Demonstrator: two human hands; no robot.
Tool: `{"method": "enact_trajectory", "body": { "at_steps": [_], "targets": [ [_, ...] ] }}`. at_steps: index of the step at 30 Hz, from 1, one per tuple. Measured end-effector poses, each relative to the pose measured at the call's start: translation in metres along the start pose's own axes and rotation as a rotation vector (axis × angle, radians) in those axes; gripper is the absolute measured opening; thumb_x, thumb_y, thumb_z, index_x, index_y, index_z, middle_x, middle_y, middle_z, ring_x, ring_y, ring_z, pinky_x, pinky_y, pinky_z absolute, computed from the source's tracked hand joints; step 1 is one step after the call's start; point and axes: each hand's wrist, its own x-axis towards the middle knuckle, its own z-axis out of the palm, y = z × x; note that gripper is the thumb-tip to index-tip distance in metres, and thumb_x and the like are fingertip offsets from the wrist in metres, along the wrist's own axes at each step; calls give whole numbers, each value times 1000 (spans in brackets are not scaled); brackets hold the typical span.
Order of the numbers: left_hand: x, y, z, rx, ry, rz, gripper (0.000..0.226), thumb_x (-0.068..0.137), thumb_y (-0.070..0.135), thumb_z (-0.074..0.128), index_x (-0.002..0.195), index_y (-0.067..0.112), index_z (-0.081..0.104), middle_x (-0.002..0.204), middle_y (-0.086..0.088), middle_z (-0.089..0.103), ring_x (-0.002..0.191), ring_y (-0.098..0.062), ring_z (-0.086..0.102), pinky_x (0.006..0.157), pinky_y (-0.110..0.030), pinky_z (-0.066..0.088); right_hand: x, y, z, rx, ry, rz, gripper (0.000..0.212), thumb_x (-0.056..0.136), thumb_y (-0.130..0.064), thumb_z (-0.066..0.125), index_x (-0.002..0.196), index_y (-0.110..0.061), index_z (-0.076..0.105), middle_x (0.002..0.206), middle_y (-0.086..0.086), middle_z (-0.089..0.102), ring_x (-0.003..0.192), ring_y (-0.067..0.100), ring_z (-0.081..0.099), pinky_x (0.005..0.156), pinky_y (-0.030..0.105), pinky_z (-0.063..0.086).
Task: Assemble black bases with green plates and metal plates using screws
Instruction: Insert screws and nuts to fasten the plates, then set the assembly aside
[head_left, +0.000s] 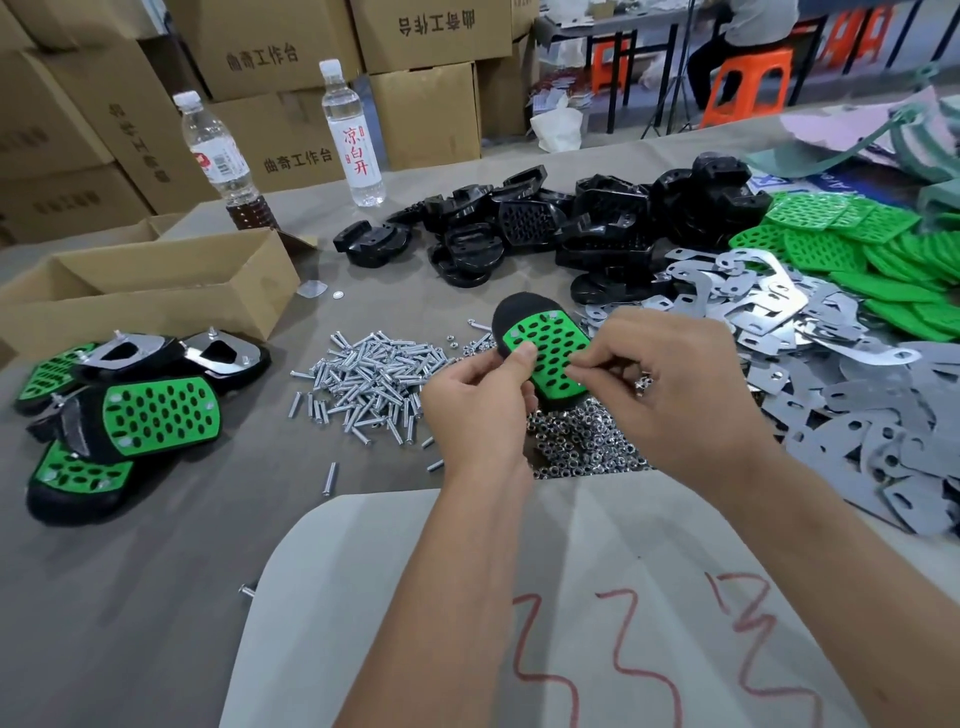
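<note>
Left hand: the left hand grips the black base from its 7 o'clock side, thumb pressed on the near edge of the green plate
Right hand: the right hand has its fingers curled, thumb and forefinger pinched together on the plate's 4 o'clock corner; what they pinch is too small to tell
Held piece: base with green plate on top, held above the counter near the centre, tilted toward 11 o'clock; small screw heads show at the plate's far corners
Screws: a loose pile of screws lies on the counter at 9 o'clock of the hands
Nuts: a heap of nuts lies just under the hands
Metal plates: a spread of metal plates at 3 o'clock
Spare bases: a heap of black bases at 12 o'clock
Spare green plates: a stack at 2 o'clock
Finished pieces: several assembled units piled at 9 o'clock, beside a cardboard box
Bottles: two water bottles stand at 11 o'clock
</note>
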Motion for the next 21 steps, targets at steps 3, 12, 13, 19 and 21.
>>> {"method": "enact_trajectory", "body": {
  "at_steps": [3,12,13,19,21],
  "targets": [
    [3,-1,1,-37,24,-23,52,85,-4,78,41,22,69,46,5,54,38,-6,45,42,-16,40,-2,-2,8,-48,58,22,14,83,2,81,76,-4,71,71,6,64,63,22,56,59,36,44],
    [2,5,-1,-78,93,-50,13,87,-1,78,96,1,69,62,-3,60,39,-5,48,42,-16,42,-6,7,16,509,30,433,10,88,-17,82,79,-20,79,67,3,70,56,12,59,57,32,50],
    [2,5,-1,-69,85,-44,19,87,0,78,104,0,68,64,-3,60,39,-4,48,42,-16,42,-7,9,15,559,36,478,10,88,-19,82,79,-21,80,64,10,68,53,15,55,55,35,47],
    [1,4,0,-49,57,20,16,88,2,78,97,6,65,60,-3,59,40,-6,48,42,-17,42,-8,10,19,590,129,701,32,81,-38,87,97,-17,69,87,14,68,52,20,56,44,29,48],
    [2,4,-1,-63,54,12,17,88,3,78,98,6,65,60,-2,59,41,-6,49,43,-17,42,-7,8,20,724,9,783,34,90,-38,79,110,-14,66,101,15,71,58,23,62,47,32,53]
  ]
}}
